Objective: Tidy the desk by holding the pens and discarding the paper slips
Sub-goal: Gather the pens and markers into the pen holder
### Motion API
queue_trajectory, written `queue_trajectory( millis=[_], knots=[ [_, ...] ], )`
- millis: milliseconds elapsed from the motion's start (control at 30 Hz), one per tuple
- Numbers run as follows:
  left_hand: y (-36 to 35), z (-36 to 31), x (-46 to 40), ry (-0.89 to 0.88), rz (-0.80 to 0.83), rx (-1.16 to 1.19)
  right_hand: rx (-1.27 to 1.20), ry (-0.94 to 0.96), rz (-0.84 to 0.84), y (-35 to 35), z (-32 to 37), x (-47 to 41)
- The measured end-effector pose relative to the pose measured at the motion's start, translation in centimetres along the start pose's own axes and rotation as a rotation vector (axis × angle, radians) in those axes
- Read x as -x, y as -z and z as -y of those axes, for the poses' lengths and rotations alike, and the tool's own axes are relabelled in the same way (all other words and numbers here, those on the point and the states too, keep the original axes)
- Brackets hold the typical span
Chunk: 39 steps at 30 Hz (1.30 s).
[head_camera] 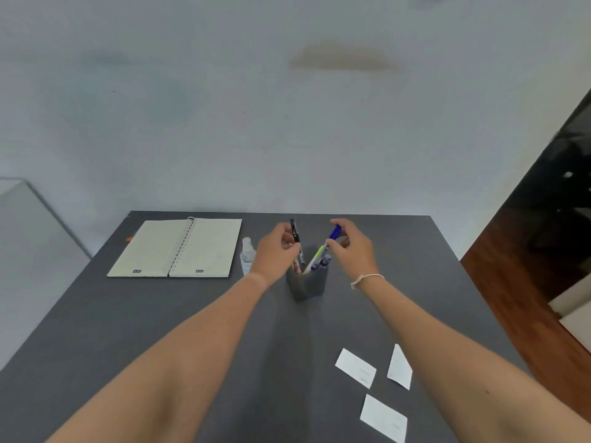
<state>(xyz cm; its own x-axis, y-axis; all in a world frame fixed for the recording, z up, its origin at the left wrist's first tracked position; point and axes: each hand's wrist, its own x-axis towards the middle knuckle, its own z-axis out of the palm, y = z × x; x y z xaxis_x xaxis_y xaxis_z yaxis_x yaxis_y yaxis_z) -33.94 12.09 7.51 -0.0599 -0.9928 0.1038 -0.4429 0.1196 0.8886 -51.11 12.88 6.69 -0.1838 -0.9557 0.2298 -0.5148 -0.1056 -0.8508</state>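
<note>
Pens: left hand (278, 247) pinches a black pen (295, 233); right hand (351, 247) pinches a blue pen (334, 233); notebook (179, 247) labels blurred.

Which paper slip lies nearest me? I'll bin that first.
The lowest slip, below the other two slips, close to the right forearm.

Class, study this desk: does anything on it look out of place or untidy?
Yes. Three paper slips lie scattered at different angles on the desk's near right side, loose, away from the open notebook and pen holder. Nothing looks spilled or damaged.
</note>
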Motion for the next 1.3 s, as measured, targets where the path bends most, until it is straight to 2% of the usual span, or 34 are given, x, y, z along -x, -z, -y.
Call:
queue_trajectory(
  millis=[167,300,433,633,700,867,1000,1300],
  knots=[
    [-0.7,1.3,0.5,0.029,0.020,-0.083,0.097,0.070,0.119,-1.1,-0.3,0.5],
    [-1.0,2.1,0.9,0.092,0.053,-0.041,0.188,0.089,0.233,-1.7,-1.0,1.1],
    [-1.1,2.6,1.5,0.137,0.055,-0.040,0.136,0.087,0.137,-1.8,-1.9,1.5],
    [-1.1,4.0,2.5,0.283,0.014,0.005,-0.068,-0.179,-0.032,-1.0,-3.0,1.8],
    [-1.4,4.2,2.9,0.358,0.021,0.055,-0.106,-0.259,0.001,-0.9,-3.6,2.1],
    [-2.6,4.1,3.7,0.506,0.084,0.262,-0.170,-0.434,0.208,-1.6,-4.7,2.4],
    [-3.5,3.5,3.5,0.551,0.144,0.396,-0.226,-0.471,0.271,-2.9,-5.0,2.7],
    [-4.3,3.4,-0.5,0.521,0.132,0.466,-0.310,-0.462,0.203,-4.1,-4.6,1.0]
  ],
)
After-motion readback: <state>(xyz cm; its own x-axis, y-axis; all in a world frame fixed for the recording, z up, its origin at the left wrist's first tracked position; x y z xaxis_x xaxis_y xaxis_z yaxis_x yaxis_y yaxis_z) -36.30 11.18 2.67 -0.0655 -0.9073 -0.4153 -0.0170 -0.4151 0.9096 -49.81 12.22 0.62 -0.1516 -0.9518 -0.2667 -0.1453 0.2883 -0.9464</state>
